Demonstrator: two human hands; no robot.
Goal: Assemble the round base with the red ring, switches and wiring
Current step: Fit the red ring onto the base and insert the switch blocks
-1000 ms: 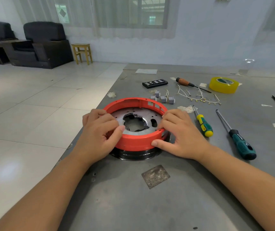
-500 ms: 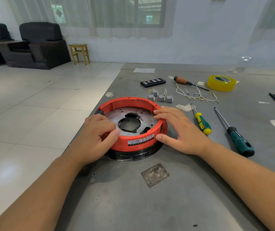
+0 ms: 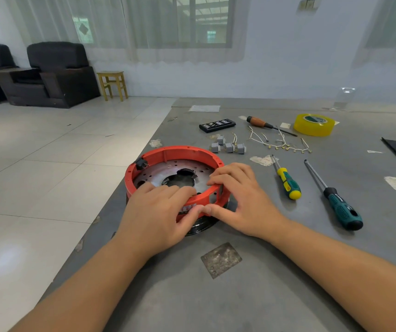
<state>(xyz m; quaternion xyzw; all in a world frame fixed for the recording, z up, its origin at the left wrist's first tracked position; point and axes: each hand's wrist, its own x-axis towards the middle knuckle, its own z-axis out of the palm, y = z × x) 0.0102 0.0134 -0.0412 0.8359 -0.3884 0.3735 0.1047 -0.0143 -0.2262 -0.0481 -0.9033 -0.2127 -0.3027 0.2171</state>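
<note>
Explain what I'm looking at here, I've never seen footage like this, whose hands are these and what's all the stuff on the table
There is no machine here. A person wears a camera on the head, so the one view looks forward and down at their own two bare hands. Both hands hold a red ring that sits on a round metal base on a grey table. The left hand and the right hand each curl fingers over the ring's near rim, thumbs outside.

Beyond the ring lie small grey switches, short white wires, a black bit case and a wooden-handled screwdriver. To the right lie a roll of yellow tape and two green-handled screwdrivers, one with yellow and one with black.
</note>
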